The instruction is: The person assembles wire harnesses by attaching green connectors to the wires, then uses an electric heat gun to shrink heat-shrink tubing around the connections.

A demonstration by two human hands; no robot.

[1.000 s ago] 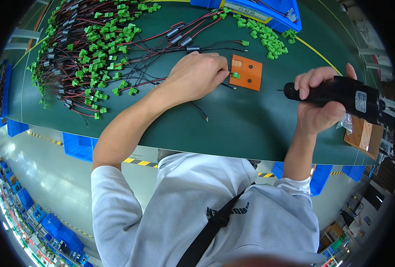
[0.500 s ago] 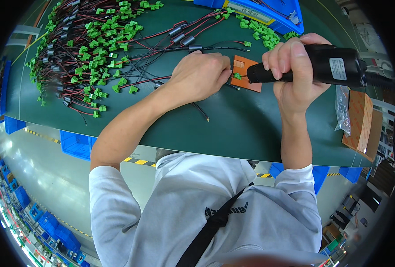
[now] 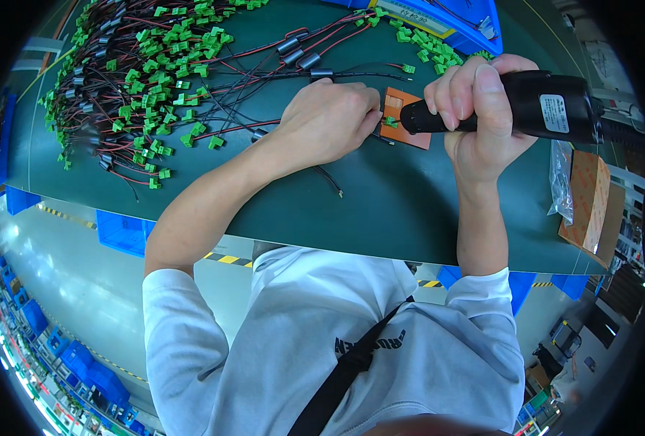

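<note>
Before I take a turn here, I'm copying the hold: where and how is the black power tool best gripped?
Probably wrap the front half of the black power tool, coming from the wearer's side: its long body runs left to right, narrower nose over the orange block. The right hand wraps it that way, leaving the nose's end uncovered.

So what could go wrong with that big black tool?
Its tip is right by the small green connector on the orange block. If the black tool slipped, it might scratch the connector.

It could also poke the left grip, which is very close by.

The wire pile looks jumbled, so pulling one wire might snag others.
</note>
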